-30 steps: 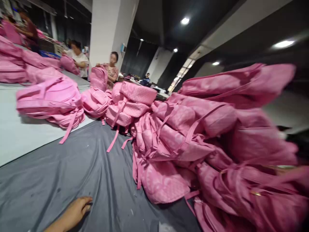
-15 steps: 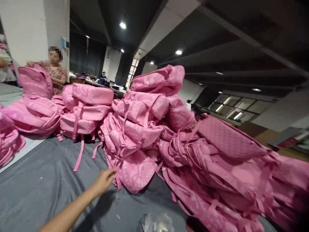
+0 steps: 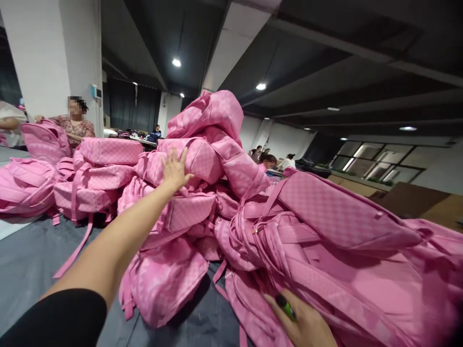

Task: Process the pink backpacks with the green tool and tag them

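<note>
A tall heap of pink backpacks (image 3: 231, 202) fills the middle and right of the head view. My left hand (image 3: 174, 169) is stretched far forward with fingers spread, flat against a checkered pink backpack (image 3: 197, 159) high in the heap. My right hand (image 3: 304, 324) lies at the bottom edge on a lower pink backpack (image 3: 325, 284); a small dark and green object (image 3: 285, 307) sits between its fingers, too small to name.
The packs lie on a grey cloth-covered table (image 3: 25, 270). More pink backpacks (image 3: 104, 168) are stacked at the left, where a seated person (image 3: 75, 126) handles one. A white pillar (image 3: 54, 62) stands behind. Other people (image 3: 269, 161) work at tables farther back.
My left arm has reached up from near the table to the upper backpacks, fingers now spread. My right hand has come into view at the bottom. The view turned slightly right.
</note>
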`<state>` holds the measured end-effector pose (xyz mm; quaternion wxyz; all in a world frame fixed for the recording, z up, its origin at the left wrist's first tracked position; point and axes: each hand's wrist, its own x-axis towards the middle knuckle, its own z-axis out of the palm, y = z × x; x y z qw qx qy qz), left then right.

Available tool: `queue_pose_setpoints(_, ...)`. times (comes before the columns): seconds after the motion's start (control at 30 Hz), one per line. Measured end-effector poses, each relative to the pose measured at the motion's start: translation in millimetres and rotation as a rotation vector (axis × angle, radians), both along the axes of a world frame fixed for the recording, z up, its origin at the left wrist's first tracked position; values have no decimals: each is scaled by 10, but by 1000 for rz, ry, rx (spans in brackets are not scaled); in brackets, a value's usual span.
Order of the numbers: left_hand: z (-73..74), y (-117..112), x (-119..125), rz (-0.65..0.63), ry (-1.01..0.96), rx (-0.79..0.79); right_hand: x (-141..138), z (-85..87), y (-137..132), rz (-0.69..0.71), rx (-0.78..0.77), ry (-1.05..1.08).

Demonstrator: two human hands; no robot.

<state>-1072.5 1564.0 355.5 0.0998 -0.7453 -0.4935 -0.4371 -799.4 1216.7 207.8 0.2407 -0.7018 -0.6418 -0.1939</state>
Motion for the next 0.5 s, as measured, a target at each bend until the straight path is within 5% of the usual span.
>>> queue_pose_setpoints(0.1, -215, 303, 192, 203, -33, -138, 404, 772, 691, 125, 133, -230)
queue_pose_setpoints(0.23, -564, 519, 206, 227, 25, -84, 459, 1921, 1917, 148, 359, -425)
queue_pose_setpoints(0.37, -700, 562, 175, 167, 14, -99, 56, 2811, 3107, -7, 488, -471)
queue_pose_setpoints(0.5, -868, 564, 141, 68, -29, -132, -533, 3329, 3925, -135, 371, -433)
